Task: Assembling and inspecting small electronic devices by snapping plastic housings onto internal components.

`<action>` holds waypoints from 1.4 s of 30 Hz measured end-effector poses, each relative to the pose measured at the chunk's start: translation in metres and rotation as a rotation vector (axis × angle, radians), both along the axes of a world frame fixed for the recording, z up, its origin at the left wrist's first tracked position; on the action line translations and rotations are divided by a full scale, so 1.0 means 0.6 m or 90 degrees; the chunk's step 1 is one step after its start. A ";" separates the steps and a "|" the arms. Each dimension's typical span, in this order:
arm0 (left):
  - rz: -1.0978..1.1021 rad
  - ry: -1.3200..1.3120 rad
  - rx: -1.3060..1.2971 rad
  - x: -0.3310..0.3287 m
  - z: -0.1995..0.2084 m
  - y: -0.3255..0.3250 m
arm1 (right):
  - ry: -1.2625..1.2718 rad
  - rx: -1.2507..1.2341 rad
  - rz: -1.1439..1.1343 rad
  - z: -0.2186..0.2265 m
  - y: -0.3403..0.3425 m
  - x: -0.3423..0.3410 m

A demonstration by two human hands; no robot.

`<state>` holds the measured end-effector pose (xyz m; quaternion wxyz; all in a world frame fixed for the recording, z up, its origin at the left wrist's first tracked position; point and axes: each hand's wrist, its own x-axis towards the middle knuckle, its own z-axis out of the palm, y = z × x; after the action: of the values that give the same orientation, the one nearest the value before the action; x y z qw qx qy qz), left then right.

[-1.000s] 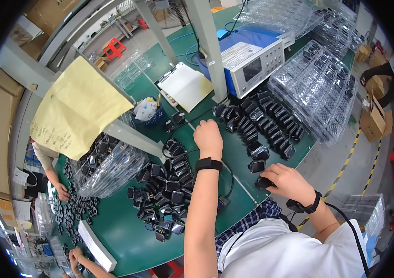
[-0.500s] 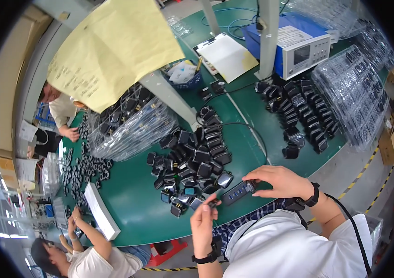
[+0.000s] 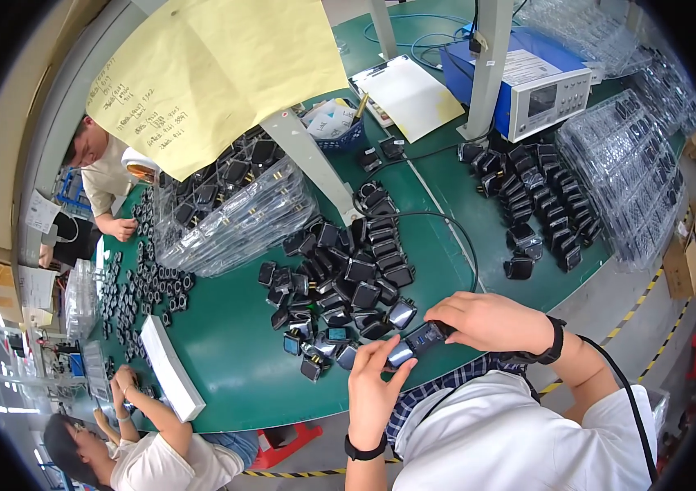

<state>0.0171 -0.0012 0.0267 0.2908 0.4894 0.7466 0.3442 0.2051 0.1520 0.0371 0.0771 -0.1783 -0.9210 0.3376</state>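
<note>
Left hand (image 3: pixel 371 391) is pinching a watch (image 3: pixel 400 353), right hand (image 3: pixel 497 322) gripping a dark piece (image 3: pixel 444 328); hub (image 3: pixel 424 338) is running lengthwise between them.

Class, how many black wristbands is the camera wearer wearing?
2: the left wristband behind the left hand, and the right wristband behind the right hand. None seems hidden.
</note>
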 end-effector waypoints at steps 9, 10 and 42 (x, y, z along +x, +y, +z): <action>-0.046 0.041 0.015 0.006 -0.015 0.012 | -0.076 0.149 0.005 -0.012 -0.020 -0.016; -0.033 0.017 0.023 0.006 -0.019 0.011 | -0.064 0.136 0.005 -0.014 -0.018 -0.014; 0.161 0.210 0.111 -0.052 -0.031 0.018 | 0.099 0.232 -0.114 -0.047 -0.038 -0.070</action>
<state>-0.0142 0.0098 0.0083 0.0756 0.4648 0.8071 0.3561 0.1632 0.1292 0.0087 0.2089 -0.2158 -0.9386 0.1699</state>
